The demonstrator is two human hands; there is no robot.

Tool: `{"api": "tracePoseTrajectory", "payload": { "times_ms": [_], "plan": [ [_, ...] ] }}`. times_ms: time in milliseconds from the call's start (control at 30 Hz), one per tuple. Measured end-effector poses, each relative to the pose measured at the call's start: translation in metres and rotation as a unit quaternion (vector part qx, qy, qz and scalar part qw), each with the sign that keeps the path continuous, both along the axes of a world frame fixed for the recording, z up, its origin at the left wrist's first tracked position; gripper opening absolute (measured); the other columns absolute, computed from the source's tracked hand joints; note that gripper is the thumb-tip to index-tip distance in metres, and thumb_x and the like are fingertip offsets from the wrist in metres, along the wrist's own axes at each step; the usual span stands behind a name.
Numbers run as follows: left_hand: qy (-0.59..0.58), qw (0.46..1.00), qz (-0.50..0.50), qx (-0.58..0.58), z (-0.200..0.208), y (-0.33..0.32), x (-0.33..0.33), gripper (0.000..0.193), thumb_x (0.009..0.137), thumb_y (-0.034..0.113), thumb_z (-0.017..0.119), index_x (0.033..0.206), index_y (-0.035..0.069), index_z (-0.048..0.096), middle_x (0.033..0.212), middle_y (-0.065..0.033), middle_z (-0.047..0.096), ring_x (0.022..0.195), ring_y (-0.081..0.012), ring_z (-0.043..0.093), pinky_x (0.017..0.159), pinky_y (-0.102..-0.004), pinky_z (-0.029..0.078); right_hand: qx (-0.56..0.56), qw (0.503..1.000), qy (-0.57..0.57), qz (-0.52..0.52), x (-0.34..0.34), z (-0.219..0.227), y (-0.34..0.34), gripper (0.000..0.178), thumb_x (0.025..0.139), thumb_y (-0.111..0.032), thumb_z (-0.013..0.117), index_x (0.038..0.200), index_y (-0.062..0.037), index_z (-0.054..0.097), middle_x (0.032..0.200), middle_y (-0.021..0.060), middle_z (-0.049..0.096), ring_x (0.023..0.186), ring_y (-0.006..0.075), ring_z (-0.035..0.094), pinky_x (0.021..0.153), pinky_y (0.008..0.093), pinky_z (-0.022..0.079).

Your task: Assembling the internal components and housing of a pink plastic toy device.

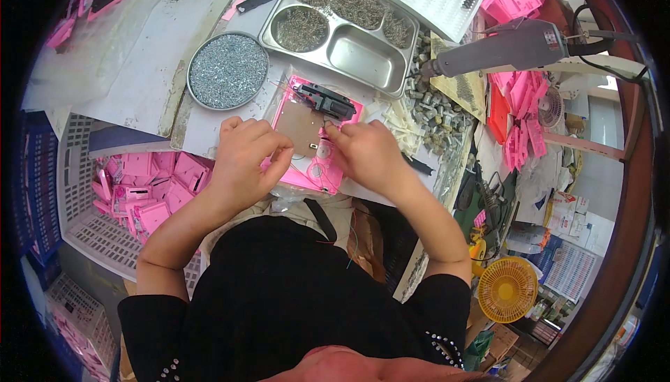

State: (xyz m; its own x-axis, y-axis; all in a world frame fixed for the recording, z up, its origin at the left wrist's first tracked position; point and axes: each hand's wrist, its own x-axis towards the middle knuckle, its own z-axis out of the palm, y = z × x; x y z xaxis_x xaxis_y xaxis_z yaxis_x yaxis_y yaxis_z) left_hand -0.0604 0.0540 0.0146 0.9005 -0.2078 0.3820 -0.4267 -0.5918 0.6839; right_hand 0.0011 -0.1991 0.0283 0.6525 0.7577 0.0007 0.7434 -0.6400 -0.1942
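Pink case [328,162]: laid on table [153,40], topped by black module [329,102]. Right hand [370,152]: fingers placed near module; grip cannot be told. Left hand [246,155]: curled beside case; whether anything is held cannot be told.

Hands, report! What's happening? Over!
Right hand over pink casing; left hand curled beside it, contents hidden. Black part on casing. Grey power tool right, not blocking.
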Motion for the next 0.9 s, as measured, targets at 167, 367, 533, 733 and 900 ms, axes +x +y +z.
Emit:
{"api": "tracePoseTrajectory", "payload": {
  "times_ms": [167,367,533,733,900],
  "plan": [
    [0.007,1.0,0.004,0.001,-0.002,0.003,-0.001,0.009,0.082,0.008,0.077,0.085,0.012,0.07,0.074,0.0002,0.06,0.069,-0.0181,0.055,0.079,-0.0383,0.034,0.091,0.994,0.066,-0.006,0.007,0.002,-0.012,0.033,0.083,-0.012,0.072,0.116,-0.0093,0.076,0.077,0.0106,0.064,0.069,0.0323,0.065,0.062,0.0448,0.052],
    [0.014,1.0,-0.003,0.009,-0.002,0.004,-0.001,0.008,0.083,0.008,0.077,0.085,0.012,0.07,0.073,0.0002,0.059,0.069,-0.0181,0.055,0.08,-0.0384,0.034,0.061,0.996,0.068,0.015,0.013,0.003,-0.01,0.028,0.084,-0.012,0.072,0.111,-0.0099,0.078,0.077,0.0078,0.065,0.072,0.03,0.067,0.064,0.044,0.053],
    [0.022,0.999,-0.03,0.006,0.001,-0.002,0.001,0.01,0.081,0.007,0.076,0.087,0.011,0.07,0.075,-0.001,0.058,0.071,-0.0199,0.057,0.08,-0.0396,0.036,-0.011,0.997,0.041,0.063,0.022,0.008,-0.011,0.028,0.084,-0.015,0.073,0.111,-0.0137,0.079,0.079,0.0056,0.067,0.073,0.0295,0.068,0.064,0.0439,0.053],
    [-0.029,0.975,-0.213,0.057,0.004,-0.033,-0.007,0.024,0.078,0.012,0.077,0.101,0.012,0.069,0.086,-0.0033,0.056,0.084,-0.0233,0.058,0.088,-0.0437,0.04,0.075,0.99,0.105,0.052,0.03,0.004,-0.016,0.03,0.086,-0.014,0.072,0.116,-0.0143,0.077,0.081,0.0068,0.071,0.074,0.0284,0.069,0.063,0.0417,0.053],
    [-0.103,0.961,-0.218,0.139,-0.024,-0.069,-0.017,0.024,0.079,0.017,0.069,0.102,0.01,0.068,0.089,-0.0036,0.056,0.085,-0.023,0.058,0.091,-0.0455,0.042,0.244,0.963,0.089,-0.068,0.003,0.007,-0.035,0.033,0.086,-0.002,0.07,0.117,-0.0097,0.077,0.077,0.0095,0.068,0.065,0.0254,0.064,0.061,0.035,0.05]
  ]
}}
